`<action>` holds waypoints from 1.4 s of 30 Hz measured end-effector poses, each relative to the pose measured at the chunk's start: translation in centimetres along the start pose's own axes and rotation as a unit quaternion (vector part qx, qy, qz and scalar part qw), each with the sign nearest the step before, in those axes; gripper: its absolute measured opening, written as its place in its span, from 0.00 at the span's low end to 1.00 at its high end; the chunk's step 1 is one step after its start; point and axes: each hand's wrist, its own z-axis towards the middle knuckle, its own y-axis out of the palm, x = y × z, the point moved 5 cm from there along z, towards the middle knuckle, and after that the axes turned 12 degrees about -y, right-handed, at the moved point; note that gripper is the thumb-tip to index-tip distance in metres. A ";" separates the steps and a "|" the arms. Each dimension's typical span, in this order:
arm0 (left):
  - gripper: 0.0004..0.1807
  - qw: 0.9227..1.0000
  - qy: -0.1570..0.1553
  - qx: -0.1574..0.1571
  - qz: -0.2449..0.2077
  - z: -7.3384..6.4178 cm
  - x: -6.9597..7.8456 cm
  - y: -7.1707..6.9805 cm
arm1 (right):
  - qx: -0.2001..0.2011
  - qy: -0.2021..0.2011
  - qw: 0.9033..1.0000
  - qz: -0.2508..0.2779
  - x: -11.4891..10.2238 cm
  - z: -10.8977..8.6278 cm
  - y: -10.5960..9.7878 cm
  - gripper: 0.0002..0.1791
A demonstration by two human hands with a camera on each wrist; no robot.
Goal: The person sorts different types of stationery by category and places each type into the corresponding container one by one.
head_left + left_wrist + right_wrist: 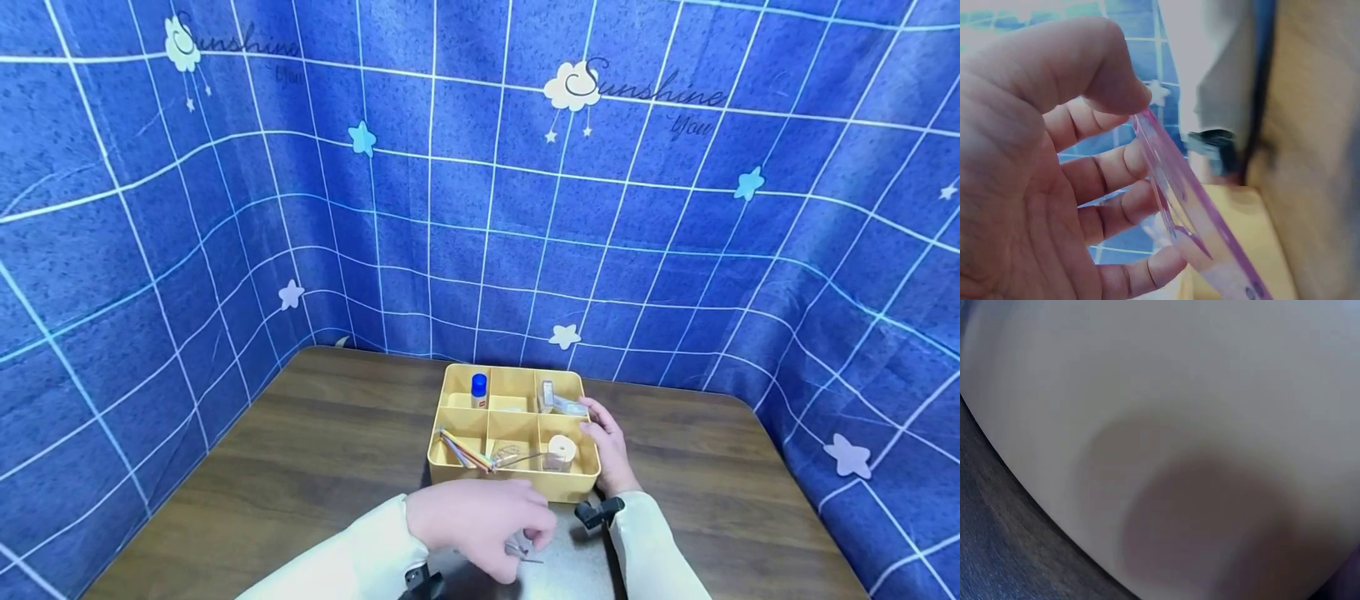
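Between the thumb and fingertips of my left hand [483, 521] I pinch a thin, flat piece of clear pink-tinted plastic [1194, 206]. It has an inner cutout edge and dark marks at its lower end; its exact kind cannot be told. My right hand [609, 446] grips the right wall of a yellow six-compartment organizer [517, 490], with fingertips over the rim. A blue-capped glue stick [479, 390] stands in the back left compartment, and pencils [459, 450] lean in the front left. The right wrist view is a blurred pale surface.
A pale tape roll [561, 448] lies in the front right compartment, small clear items [553, 398] behind it. Thin wire-like pieces [507, 455] are in the front middle. A grey surface [566, 537] lies before the organizer on the wooden table [330, 450]. A blue curtain [465, 200] surrounds the table.
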 end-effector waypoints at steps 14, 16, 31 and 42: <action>0.14 0.995 0.006 0.091 -0.035 2.6 -0.8 -5.9 | -0.005 -0.016 1.000 0.003 -0.1 0.1 -0.1 0.27; 0.14 0.994 -0.012 0.096 -0.057 2.9 -1.6 -6.4 | -0.005 -0.016 1.000 0.005 -0.1 0.1 -0.1 0.27; 0.11 0.975 -0.116 0.145 -0.118 4.8 -8.0 -5.6 | 0.000 0.002 1.000 0.003 0.1 0.1 -0.1 0.30; 0.12 0.976 -0.192 0.092 -0.054 5.1 -10.5 -2.8 | 0.006 0.007 1.000 0.007 0.2 0.1 -0.1 0.29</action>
